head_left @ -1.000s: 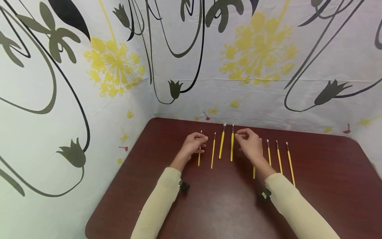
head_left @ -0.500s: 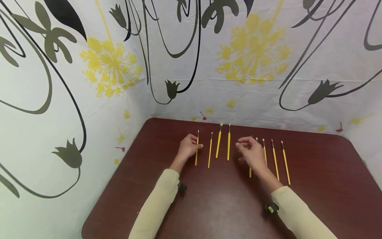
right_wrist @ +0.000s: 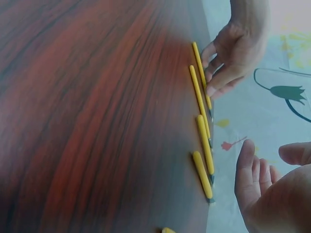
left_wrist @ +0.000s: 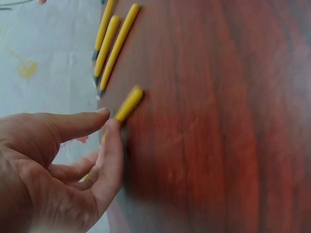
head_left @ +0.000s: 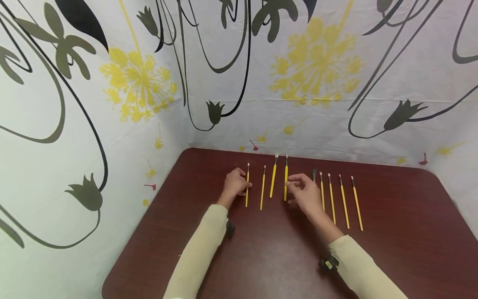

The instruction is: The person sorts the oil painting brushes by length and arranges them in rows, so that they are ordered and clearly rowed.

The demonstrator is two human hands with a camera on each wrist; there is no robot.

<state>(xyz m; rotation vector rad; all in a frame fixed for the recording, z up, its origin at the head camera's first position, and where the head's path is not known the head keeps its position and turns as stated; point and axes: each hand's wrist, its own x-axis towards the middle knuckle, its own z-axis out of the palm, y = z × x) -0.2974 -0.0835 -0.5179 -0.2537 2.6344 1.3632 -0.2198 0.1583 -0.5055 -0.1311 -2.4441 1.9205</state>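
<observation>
In the head view, yellow-handled paintbrushes lie side by side on the brown table. My left hand (head_left: 235, 182) pinches the leftmost paintbrush (head_left: 247, 201) between thumb and fingers; the handle's yellow end (left_wrist: 130, 103) sticks out past the fingertips in the left wrist view. To its right lie a thin paintbrush (head_left: 263, 189), then a thicker one (head_left: 274, 178). My right hand (head_left: 306, 195) hovers beside the fourth paintbrush (head_left: 286, 168), fingertips overlapping its handle in the head view. In the right wrist view, this hand's thumb and fingers (right_wrist: 246, 167) are spread apart, with nothing between them.
Right of my right hand lie a dark-bristled paintbrush (head_left: 314, 173), partly hidden by the hand, and several slim paintbrushes (head_left: 344, 203). The table (head_left: 261, 257) ends at the back against a flower-patterned wall covering (head_left: 231, 83), which also runs along the left side.
My right hand has moved left, away from the right-hand paintbrushes to the fourth one, uncovering the dark-bristled brush. My left thumb and fingers have come together on the leftmost paintbrush. The view has shifted slightly.
</observation>
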